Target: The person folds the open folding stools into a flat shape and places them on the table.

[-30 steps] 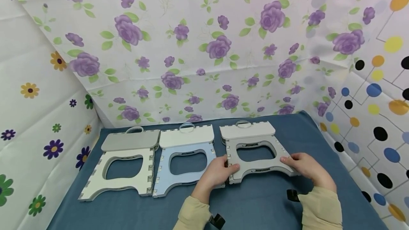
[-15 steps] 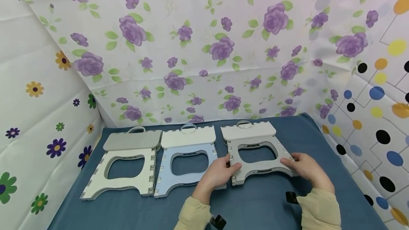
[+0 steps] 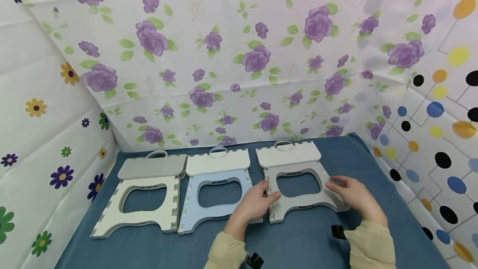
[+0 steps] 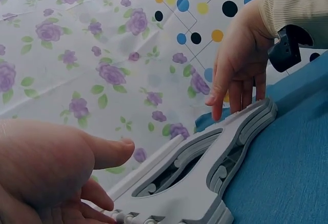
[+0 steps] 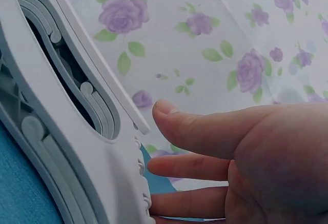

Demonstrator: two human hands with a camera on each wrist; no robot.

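Observation:
Three folded step stools lie in a row on a blue cloth: a cream one with a grey top (image 3: 151,167) at left, a light blue one (image 3: 214,209) in the middle, a grey one (image 3: 298,204) at right. My left hand (image 3: 254,202) is at the grey stool's left edge; in the left wrist view its thumb (image 4: 110,152) is raised off it. My right hand (image 3: 352,194) is at the opposite edge, its thumb (image 5: 189,129) apart from the stool and its fingertips at or near the side. Neither hand grips the stool. The left hand partly covers the blue stool's corner.
The blue cloth (image 3: 295,240) spreads under all three stools. Behind stands a flowered backdrop (image 3: 224,53), with a daisy-patterned sheet (image 3: 45,136) at left and a dotted sheet (image 3: 448,136) at right. Each wrist wears a black camera.
The grey stool's near edge has come down onto the cloth. Both hands have loosened from its sides, thumbs lifted away. The other two stools have not moved.

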